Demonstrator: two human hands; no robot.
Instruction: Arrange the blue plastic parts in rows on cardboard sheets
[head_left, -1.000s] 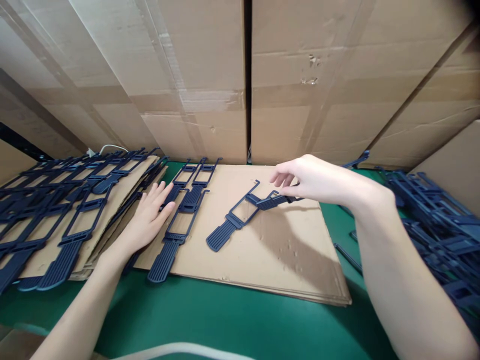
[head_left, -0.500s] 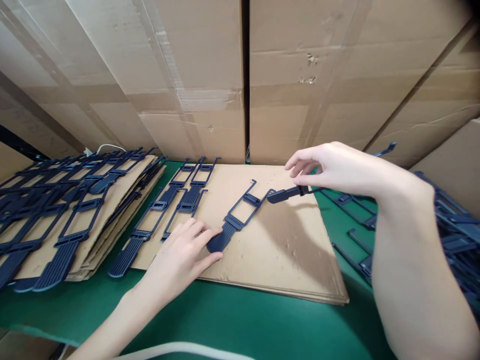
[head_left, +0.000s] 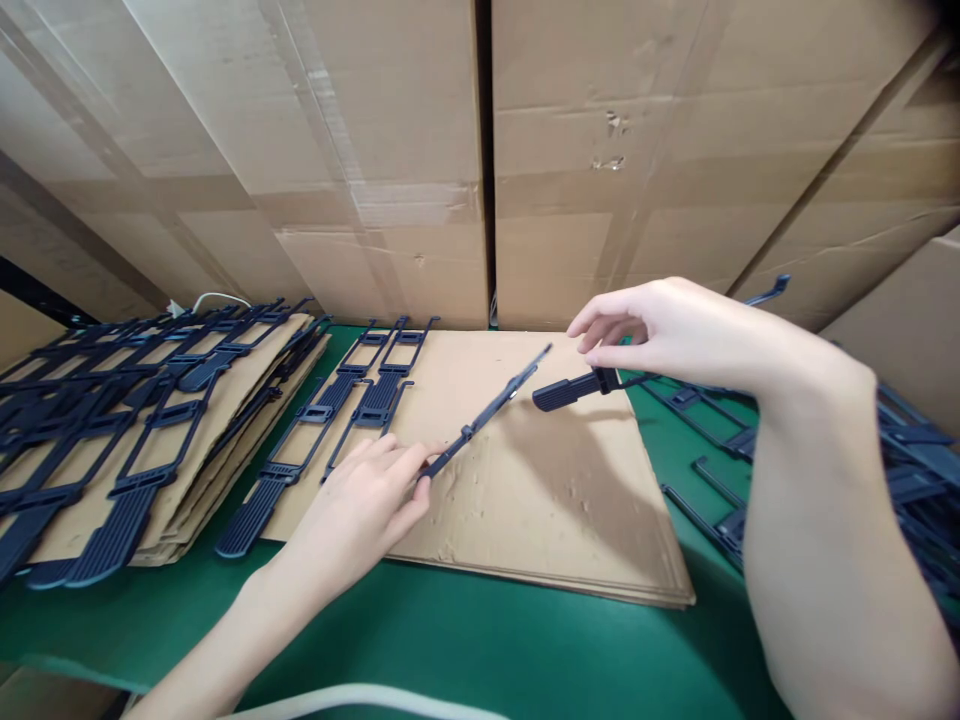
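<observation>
Cardboard lies beneath the left hand, which pinches a dark frame edge-on; the right hand grips a ribbed piece jutting out below it.

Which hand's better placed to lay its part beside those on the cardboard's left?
Probably the left hand: it pinches a dark part close beside the laid-out parts. The right hand, holding another part, is farther off, towards the right side of the cardboard.

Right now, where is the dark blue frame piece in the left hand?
In the head view, the frame piece is mid-picture, edge-on over the cardboard sheet, its lower end in the left hand, left of the ribbed piece in the right hand.
</observation>
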